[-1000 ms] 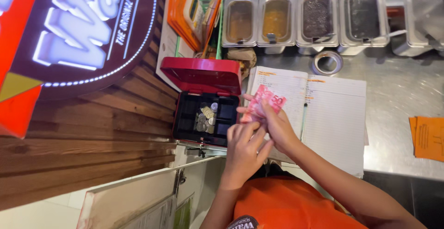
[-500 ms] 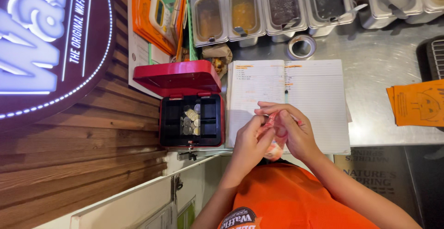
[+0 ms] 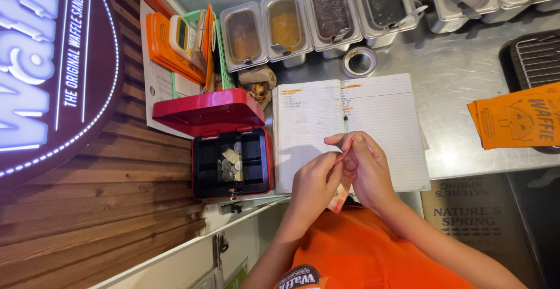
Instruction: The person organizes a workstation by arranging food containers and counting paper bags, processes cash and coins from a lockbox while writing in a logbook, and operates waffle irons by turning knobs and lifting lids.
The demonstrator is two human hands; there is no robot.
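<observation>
Both hands pinch folded banknotes just right of the open cash box.

The left hand (image 3: 313,184) and right hand (image 3: 364,169) close together on the pink banknotes (image 3: 339,194), long axis running near-to-far over the ledger (image 3: 379,114). The cash box (image 3: 230,160) lies left, nearer the left hand, on the worktop (image 3: 466,79).

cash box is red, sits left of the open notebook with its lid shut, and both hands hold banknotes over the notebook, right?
Not quite. The head view shows the red cash box with its lid up, and coins visible in the black tray. The rest holds: it sits left of the open notebook, and the left hand and right hand hold pinkish banknotes over the notebook.
</observation>
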